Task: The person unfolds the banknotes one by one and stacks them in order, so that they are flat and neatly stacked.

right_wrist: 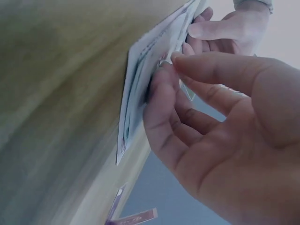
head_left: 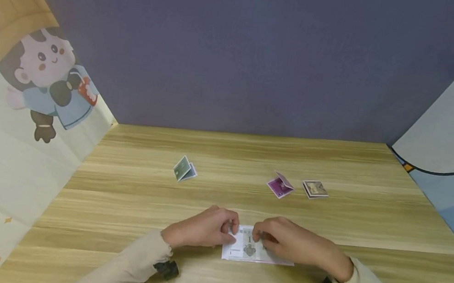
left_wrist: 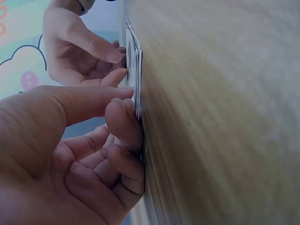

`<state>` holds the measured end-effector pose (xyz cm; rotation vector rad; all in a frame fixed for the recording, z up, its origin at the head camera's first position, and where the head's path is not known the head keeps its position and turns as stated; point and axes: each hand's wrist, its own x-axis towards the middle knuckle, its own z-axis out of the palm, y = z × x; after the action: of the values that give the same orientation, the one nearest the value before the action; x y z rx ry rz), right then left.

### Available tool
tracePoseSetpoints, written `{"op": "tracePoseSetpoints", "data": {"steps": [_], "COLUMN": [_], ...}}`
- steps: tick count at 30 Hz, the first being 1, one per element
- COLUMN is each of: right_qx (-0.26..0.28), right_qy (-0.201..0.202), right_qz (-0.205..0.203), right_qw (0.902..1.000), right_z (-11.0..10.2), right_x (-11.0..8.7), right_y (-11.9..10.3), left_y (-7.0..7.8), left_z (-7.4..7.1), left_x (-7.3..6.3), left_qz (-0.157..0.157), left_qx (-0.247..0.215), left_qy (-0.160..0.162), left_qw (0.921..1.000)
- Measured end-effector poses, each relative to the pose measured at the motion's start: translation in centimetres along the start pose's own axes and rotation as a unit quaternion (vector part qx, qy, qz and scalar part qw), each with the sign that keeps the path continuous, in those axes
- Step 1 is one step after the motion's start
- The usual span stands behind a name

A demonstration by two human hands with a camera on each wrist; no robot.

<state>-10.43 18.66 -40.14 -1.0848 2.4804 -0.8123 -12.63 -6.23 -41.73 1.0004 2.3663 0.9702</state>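
A small flat stack of banknotes (head_left: 249, 251), the top one pale with a printed "1", lies on the table between both hands. In the left wrist view its layered edge (left_wrist: 137, 70) shows thin against the wood. My left hand (head_left: 205, 227) holds the left end, thumb and curled index finger at the paper. On the right part, my right hand (head_left: 295, 241) pinches at the top note with thumb and index finger; its other fingers curl in. The right wrist view shows several layers in the stack (right_wrist: 140, 89). The exact contact under the fingertips is partly hidden.
Farther back on the wooden table (head_left: 141, 201) stand a folded green note (head_left: 182, 169), a folded purple note (head_left: 281, 187) and a folded brownish note (head_left: 315, 188). A dark panel (head_left: 235, 59) rises behind, with cartoon-printed walls on both sides.
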Motion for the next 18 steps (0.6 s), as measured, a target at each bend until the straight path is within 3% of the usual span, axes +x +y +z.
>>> {"op": "tracePoseSetpoints", "data": {"steps": [18], "right_qx": [0.048], "right_qy": [-0.023], "right_qz": [0.011], "right_qw": [0.9985], "right_z": [-0.42], "right_x": [-0.30], "right_y": [0.39], "left_y": [0.06], "left_z": [0.09], "left_x": [-0.01], "left_qz": [-0.004], "left_qx": [0.002], "left_qy": [-0.004], "left_qw": [1.0000]}}
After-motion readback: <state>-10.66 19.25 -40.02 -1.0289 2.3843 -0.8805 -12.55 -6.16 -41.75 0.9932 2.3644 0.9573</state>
